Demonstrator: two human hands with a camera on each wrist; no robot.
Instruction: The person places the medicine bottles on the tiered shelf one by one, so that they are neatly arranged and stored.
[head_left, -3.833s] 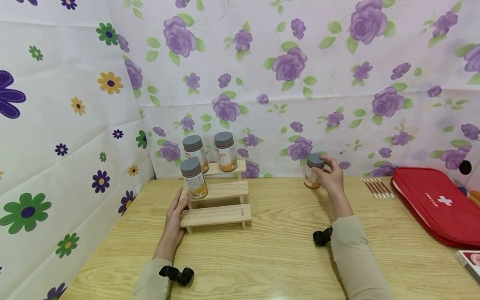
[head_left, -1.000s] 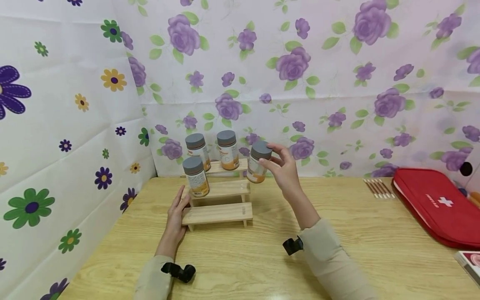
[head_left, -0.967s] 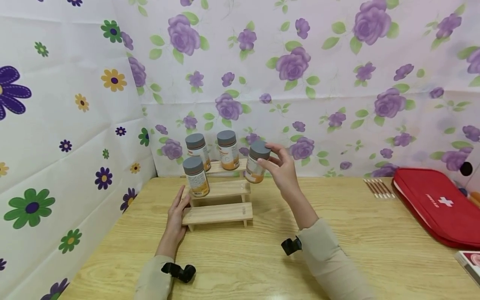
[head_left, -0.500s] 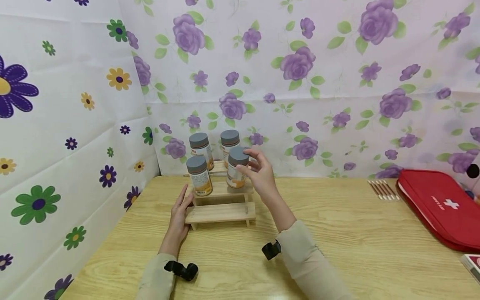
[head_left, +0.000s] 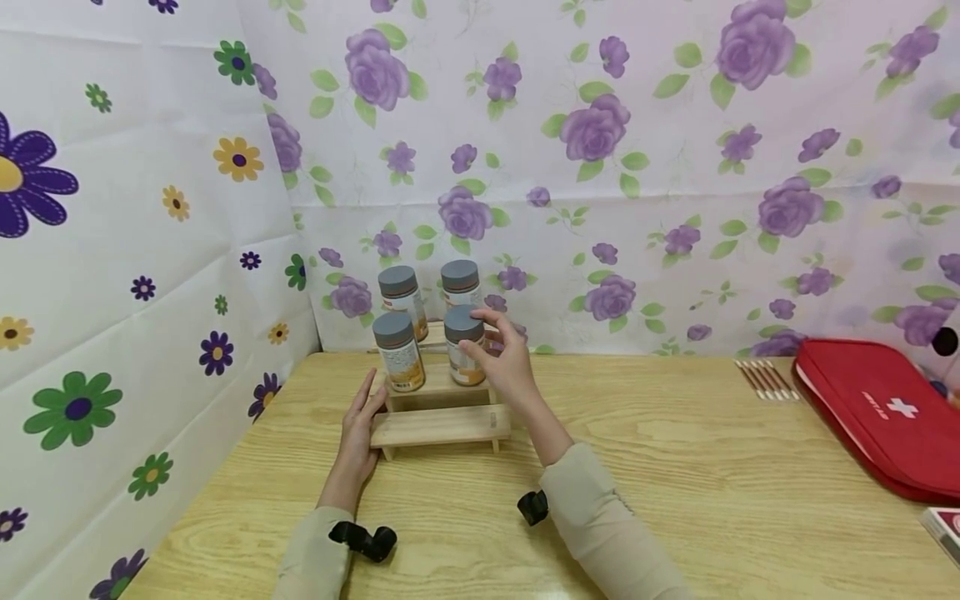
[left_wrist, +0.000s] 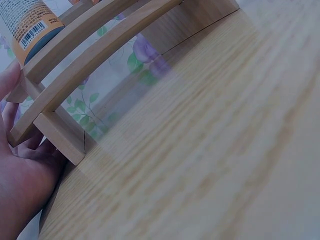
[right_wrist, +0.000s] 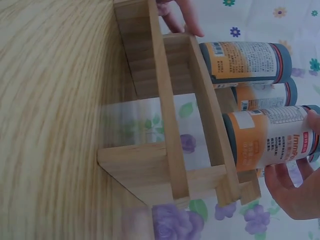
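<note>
A three-step wooden display stand (head_left: pixel 441 427) stands on the table, four-legged shelves rising toward the back. My left hand (head_left: pixel 356 437) holds the stand's left end; in the left wrist view its fingers (left_wrist: pixel 32 142) go behind and under the lowest step. With thumb and fingers, my right hand (head_left: pixel 510 362) grips a grey-lidded supplement bottle (head_left: pixel 467 367) near its lid. This bottle is upright at the middle step, its base touching or nearly touching the wood. Left of it on that step stands a matching bottle (head_left: pixel 405 367). Two more, a left one (head_left: pixel 400 287) and a right one (head_left: pixel 460 279), stand on the top step.
Several cotton swabs (head_left: pixel 767 380) lie in a row toward the table's right rear. Beside them is a red first aid bag (head_left: pixel 885 412). A small box (head_left: pixel 943 525) shows at the right edge. Flowered cloth (head_left: pixel 675 208) hangs behind the table.
My right hand has carried the bottle leftward from the table, past the stand's right end, then lowered it to the middle step. My left hand has stayed at the stand.
</note>
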